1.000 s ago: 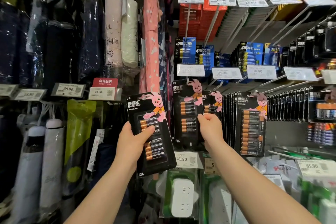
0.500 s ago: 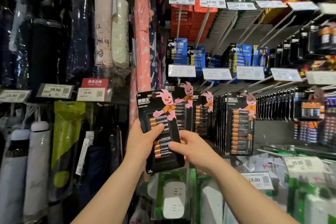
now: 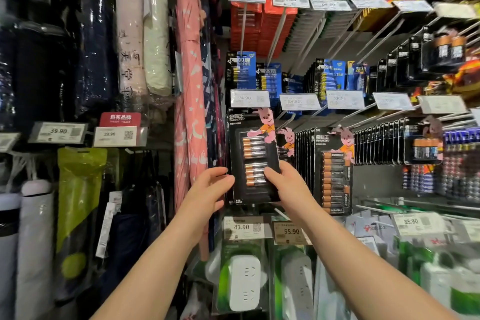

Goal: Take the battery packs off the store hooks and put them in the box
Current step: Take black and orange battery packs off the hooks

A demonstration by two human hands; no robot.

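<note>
Hands (image 3: 207, 189) around flat, perhaps glossy pack (image 3: 253, 158)

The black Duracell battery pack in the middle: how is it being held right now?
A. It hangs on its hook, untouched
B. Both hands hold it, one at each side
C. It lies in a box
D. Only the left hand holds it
B: the left hand grips the Duracell battery pack at its left edge and the right hand at its right edge.

Pretty even overhead store light, colours punchy, no hard shadows. The clear plastic sleeves on the dark folded umbrellas (image 3: 93, 41) catch glare, and the white paper price tags (image 3: 345, 99) wash out. The wide lens bends the edges and the right side smears with motion blur.
</note>
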